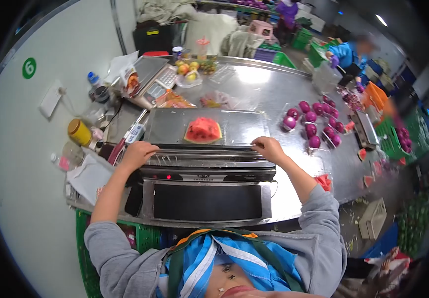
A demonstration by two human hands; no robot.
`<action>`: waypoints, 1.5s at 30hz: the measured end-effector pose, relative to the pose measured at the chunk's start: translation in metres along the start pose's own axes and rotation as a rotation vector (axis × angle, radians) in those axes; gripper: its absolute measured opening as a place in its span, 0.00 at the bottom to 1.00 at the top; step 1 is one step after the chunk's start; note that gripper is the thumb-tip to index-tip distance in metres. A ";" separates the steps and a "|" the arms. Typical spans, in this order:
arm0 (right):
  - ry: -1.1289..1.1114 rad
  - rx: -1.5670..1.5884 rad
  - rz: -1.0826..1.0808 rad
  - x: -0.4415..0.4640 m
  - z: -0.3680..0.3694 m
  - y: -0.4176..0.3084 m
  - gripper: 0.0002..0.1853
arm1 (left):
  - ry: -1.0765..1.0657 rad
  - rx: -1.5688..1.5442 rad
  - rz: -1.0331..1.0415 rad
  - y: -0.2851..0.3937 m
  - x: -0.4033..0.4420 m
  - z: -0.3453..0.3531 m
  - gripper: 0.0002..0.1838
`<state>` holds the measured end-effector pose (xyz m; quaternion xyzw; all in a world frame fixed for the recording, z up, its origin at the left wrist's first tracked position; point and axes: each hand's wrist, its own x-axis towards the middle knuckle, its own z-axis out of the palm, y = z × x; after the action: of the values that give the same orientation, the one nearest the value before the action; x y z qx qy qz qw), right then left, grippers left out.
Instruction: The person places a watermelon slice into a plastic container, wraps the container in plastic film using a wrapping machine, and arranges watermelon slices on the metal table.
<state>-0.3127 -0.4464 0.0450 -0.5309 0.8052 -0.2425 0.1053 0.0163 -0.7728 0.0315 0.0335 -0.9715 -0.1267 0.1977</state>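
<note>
Both hands, left [140, 155] and right [269, 150], pinch the near edge of the clear film [239, 126], fingers closed; the cut watermelon [203, 130] sits beyond them on the wrapping machine [209, 174], atop the worktop [254, 89].

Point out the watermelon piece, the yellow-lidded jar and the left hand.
Watermelon piece [203, 129]: head view, on its red flesh.
Yellow-lidded jar [79, 131]: head view, on its yellow upper part.
Left hand [139, 153]: head view, on the back.
</note>
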 end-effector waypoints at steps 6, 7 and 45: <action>0.208 0.328 0.224 0.065 0.068 -0.009 0.23 | -0.073 -0.130 0.046 -0.024 0.016 0.000 0.09; 0.180 0.336 0.214 0.071 0.075 -0.016 0.22 | -0.096 -0.136 0.061 -0.027 0.016 -0.001 0.09; 0.300 1.008 -0.180 -0.031 -0.007 -0.081 0.05 | 0.417 -1.028 -0.446 0.047 0.006 -0.073 0.06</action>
<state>-0.2370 -0.4422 0.0888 -0.4411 0.5463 -0.6805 0.2096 0.0390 -0.7449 0.1111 0.1611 -0.6956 -0.6100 0.3437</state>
